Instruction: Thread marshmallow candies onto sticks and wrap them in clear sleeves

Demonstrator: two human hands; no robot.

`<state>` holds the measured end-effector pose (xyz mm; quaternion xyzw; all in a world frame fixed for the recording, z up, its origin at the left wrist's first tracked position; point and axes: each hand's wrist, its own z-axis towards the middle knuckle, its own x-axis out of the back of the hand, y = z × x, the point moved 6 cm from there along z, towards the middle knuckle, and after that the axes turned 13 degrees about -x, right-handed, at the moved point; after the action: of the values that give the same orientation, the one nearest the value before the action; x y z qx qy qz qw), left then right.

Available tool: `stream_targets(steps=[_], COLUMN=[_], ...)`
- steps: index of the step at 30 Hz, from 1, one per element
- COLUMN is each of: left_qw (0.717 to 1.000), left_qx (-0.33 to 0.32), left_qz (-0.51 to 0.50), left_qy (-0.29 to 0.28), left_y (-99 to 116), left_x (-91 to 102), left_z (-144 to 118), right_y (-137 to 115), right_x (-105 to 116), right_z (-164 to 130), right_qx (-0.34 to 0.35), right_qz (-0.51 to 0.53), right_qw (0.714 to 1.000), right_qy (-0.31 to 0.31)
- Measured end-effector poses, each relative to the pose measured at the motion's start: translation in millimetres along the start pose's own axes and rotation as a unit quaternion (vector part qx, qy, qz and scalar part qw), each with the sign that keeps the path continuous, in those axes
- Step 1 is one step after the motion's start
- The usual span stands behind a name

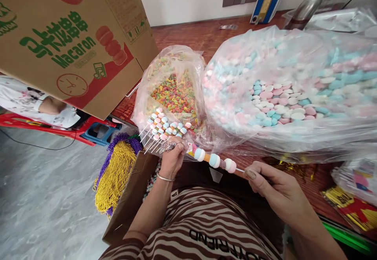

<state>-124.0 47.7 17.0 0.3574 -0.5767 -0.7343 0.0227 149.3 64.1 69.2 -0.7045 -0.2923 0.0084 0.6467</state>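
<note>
My right hand pinches the bare white stick end of a marshmallow skewer. Blue-white and pink-white pieces alternate on it with orange and purple ones. At its other end, my left hand is closed, beside a small colourful printed piece. A crinkled, shiny clump shows at the left fingers; I cannot tell what it is. Just beyond lie several finished skewers, sticks pointing left. They rest against an open bag of coloured ring candies.
A large clear bag of pastel marshmallows fills the right of the wooden table. A tall cardboard box stands at the left. Gold and purple bead strings hang beside an open carton. Another person's arm shows behind the box.
</note>
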Motion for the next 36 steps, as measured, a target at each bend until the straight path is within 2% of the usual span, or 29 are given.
stream_targets(steps=[3, 7, 11, 22, 32, 36], left_qw=[1.000, 0.998, 0.996, 0.998, 0.995, 0.998], left_qx=[0.023, 0.051, 0.075, 0.037, 0.069, 0.059], left_qz=[-0.003, 0.001, -0.002, -0.027, -0.027, 0.002], left_qy=[-0.013, 0.033, 0.041, 0.039, 0.068, 0.025], left_y=[-1.1, -4.5, -9.1, -8.4, -12.6, -13.5], left_x=[-5.8, -4.0, -5.8, -11.0, -17.2, -21.4], left_z=[-1.8, -1.9, -1.7, 0.1, -2.3, -5.8], right_y=[4.2, 7.7, 7.7, 12.6, 13.9, 13.9], right_x=[0.5, 3.1, 3.2, 3.4, 10.9, 11.4], right_z=[-0.7, -1.5, -1.0, -0.5, -2.9, -1.2], right_qx=[0.009, 0.024, 0.023, 0.004, 0.015, 0.016], right_qz=[0.001, -0.015, -0.025, -0.017, -0.026, -0.025], right_qw=[1.000, 0.999, 0.999, 0.999, 0.998, 0.998], right_qy=[0.009, 0.033, 0.039, 0.033, 0.051, 0.050])
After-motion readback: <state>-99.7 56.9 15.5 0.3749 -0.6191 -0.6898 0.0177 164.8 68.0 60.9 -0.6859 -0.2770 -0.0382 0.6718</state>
